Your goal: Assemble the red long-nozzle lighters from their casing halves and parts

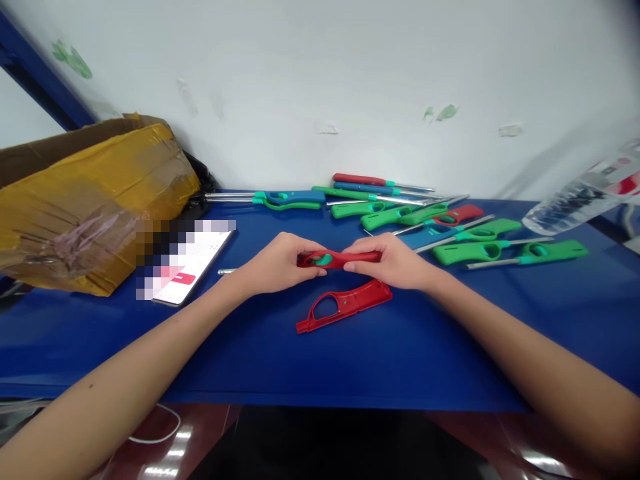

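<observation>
Between my two hands is a red long-nosed lighter [336,259] with a green trigger, held level just above the table. My left hand [280,263] grips its trigger end, and a metal tube [226,271] pokes out to the left past that hand. At the other end of the handle, my right hand [387,261] pinches the red body between thumb and fingers. A loose red handle half [345,307] lies on the table just below my hands, its hollow inside facing up. My fingers hide parts of the held lighter.
Several green, blue and red long-nosed lighters [465,252] lie in a loose pile at the back right. More lighters [293,199] rest near the wall. A phone [193,263] and a taped cardboard box [95,207] are on the left; a plastic bottle [580,197] is far right.
</observation>
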